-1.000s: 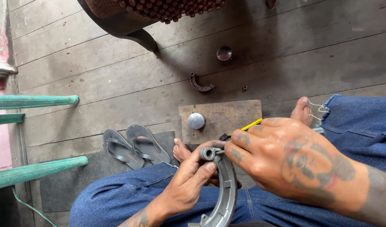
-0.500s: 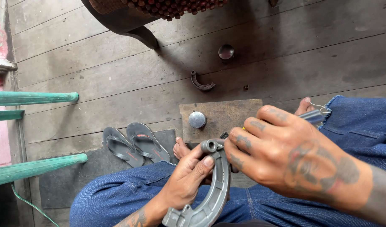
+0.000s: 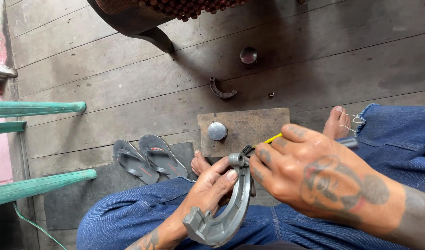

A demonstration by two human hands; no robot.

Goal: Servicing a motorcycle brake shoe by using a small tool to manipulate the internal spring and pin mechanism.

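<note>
My left hand (image 3: 209, 190) grips a curved grey metal brake shoe (image 3: 231, 208) over my lap, thumb pressed on its inner rim near the top eyelet. My right hand (image 3: 314, 178) holds a small brush with a yellow handle (image 3: 268, 140), its dark bristles touching the top end of the shoe. Most of the brush handle is hidden inside my fist. Both my legs are in blue jeans, with bare feet on the floor.
A wooden block (image 3: 249, 127) with a round metal cap (image 3: 217, 131) lies just beyond my feet. A second brake shoe (image 3: 220, 90) and a round metal part (image 3: 248, 55) lie on the plank floor. Dark flip-flops (image 3: 147, 159) sit at left, green bars (image 3: 36, 109) beyond.
The brake shoe has swung so its lower end points down-left and more of it shows. My right hand shifted slightly, and the brush's yellow handle is visible again at the shoe's top.
</note>
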